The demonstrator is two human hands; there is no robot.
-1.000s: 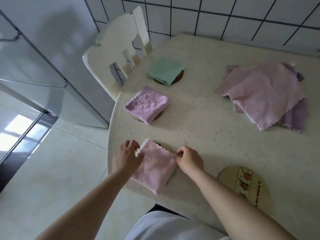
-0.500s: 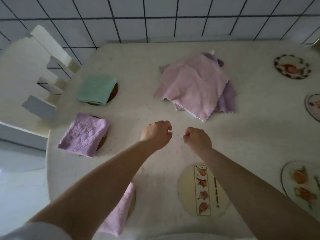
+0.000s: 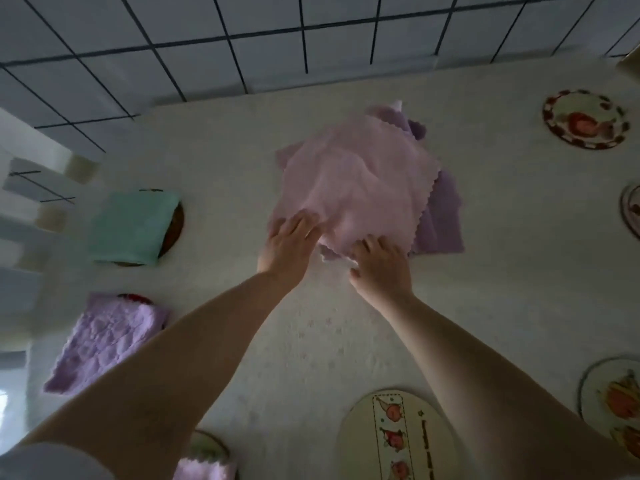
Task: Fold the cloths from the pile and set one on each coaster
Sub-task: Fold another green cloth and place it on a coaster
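A pile of unfolded cloths lies at the middle back of the table, a pink cloth [image 3: 356,181] on top of purple cloths [image 3: 443,220]. My left hand [image 3: 291,240] has its fingers stretched onto the pink cloth's near-left edge, and its thumb is hidden. My right hand [image 3: 377,261] curls its fingers round the pink cloth's near corner. A folded green cloth [image 3: 131,226], a folded purple cloth [image 3: 104,337] and a folded pink cloth [image 3: 204,469] each lie on a coaster at the left. A bare oval coaster [image 3: 398,434] lies near me.
More bare coasters lie along the right side: a red-rimmed coaster [image 3: 585,119] at the back, a second coaster [image 3: 632,209] at the edge of view, and a third coaster [image 3: 613,396] nearer. A tiled wall [image 3: 242,36] backs the table. A white chair [image 3: 31,202] stands at the left.
Both hands left the folded pink cloth on the near-left coaster and reached forward to the pile. They now touch the top pink cloth, which has rumpled. The view swung right.
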